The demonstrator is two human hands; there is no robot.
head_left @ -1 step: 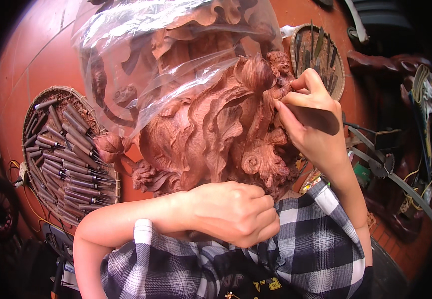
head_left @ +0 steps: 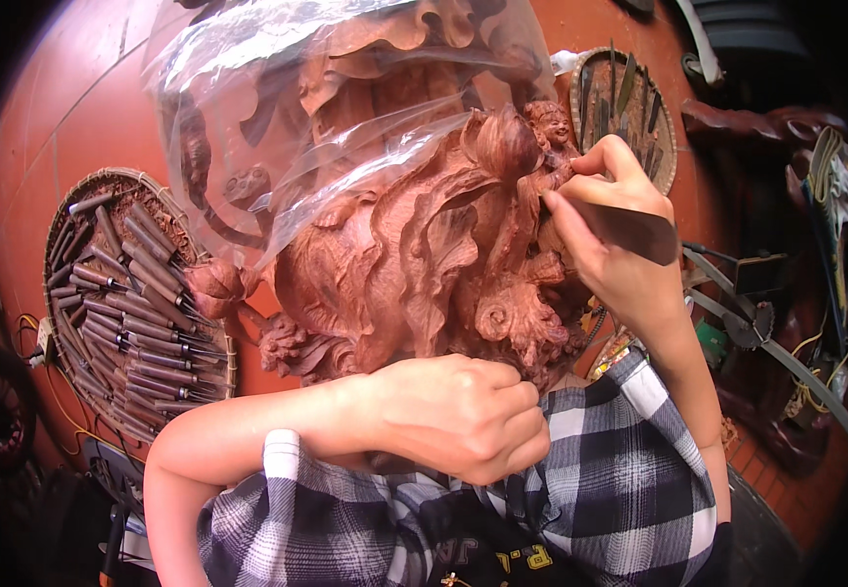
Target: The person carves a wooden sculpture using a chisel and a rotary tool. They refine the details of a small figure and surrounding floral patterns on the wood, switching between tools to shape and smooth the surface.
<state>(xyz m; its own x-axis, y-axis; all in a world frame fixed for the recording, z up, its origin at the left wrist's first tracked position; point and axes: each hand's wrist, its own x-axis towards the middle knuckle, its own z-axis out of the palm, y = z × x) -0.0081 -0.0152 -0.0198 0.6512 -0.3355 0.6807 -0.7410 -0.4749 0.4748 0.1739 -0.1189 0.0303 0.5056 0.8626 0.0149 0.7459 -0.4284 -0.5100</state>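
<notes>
A large reddish-brown wood carving point(head_left: 414, 245) with flowing folds, curls and a small smiling figure point(head_left: 549, 122) fills the middle. At its right side, my right hand point(head_left: 624, 210) pinches a flat, dark carving tool point(head_left: 629, 233) with a broad rounded end. Its tip is at the carved wood just below the small figure; the fingers partly hide it. My left hand point(head_left: 468, 416) lies curled against the carving's near edge, fingers closed and palm hidden. Whether anything is inside it, I cannot tell. Clear plastic sheeting point(head_left: 345, 127) drapes over the far part of the carving.
On the left, a round woven basket point(head_left: 52, 235) holds many wooden-handled chisels point(head_left: 140, 313) and wood chips. Another basket point(head_left: 673, 147) at the far right holds flat dark tools. Dark carved wood point(head_left: 761, 125) and a grey metal frame point(head_left: 786, 357) stand on the right, over red floor point(head_left: 81, 117).
My right hand and the flat tool have shifted slightly to the right, the tool's broad end tilting a little. My left hand and the carving stay put.
</notes>
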